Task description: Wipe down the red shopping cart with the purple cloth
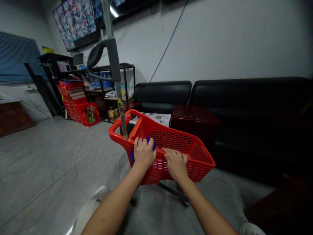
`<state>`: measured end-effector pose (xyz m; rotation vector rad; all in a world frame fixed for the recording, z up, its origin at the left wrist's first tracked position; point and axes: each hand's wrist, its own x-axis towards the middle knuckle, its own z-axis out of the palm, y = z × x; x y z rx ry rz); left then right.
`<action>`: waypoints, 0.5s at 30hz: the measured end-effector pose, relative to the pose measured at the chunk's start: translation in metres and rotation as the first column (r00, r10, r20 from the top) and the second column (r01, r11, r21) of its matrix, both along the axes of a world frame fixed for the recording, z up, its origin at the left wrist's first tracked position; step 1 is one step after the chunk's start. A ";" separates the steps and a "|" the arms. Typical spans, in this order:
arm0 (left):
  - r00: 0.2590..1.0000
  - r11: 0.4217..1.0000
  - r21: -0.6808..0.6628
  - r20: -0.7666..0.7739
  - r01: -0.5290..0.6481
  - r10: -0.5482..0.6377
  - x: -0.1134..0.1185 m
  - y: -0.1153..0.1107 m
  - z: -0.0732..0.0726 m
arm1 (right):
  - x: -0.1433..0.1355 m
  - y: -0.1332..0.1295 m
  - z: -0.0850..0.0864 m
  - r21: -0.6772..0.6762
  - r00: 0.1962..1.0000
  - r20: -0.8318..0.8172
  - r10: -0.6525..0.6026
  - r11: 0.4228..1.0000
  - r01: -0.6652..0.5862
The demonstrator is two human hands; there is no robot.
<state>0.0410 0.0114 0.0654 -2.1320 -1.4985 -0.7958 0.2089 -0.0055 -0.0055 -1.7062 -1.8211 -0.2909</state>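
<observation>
In front of me stands a red plastic shopping cart (168, 130) with slotted basket walls and a looped push handle at its left end. My left hand (144, 151) is closed on a purple cloth (132, 156), pressed against the near rim by the handle end. Most of the cloth is hidden under the fingers. Farther right along the same rim, my right hand (176, 162) is hooked over the edge, its fingers bent onto the basket. A metal pole (122, 119) with a grey plastic grip (114, 60) rises beside the cart's handle.
Black sofas (162, 92) with dark red wooden arms line the wall behind the cart. Newspapers (158, 118) lie behind the basket. To the left are stacked red boxes (73, 101) and a cluttered shelf (127, 67). Large screens (75, 21) hang above.
</observation>
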 end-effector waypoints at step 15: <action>0.998 0.998 -0.031 0.020 -0.060 0.061 -0.017 0.006 0.013 | -0.018 -0.001 -0.003 0.085 0.998 -0.061 -0.010 0.996 0.015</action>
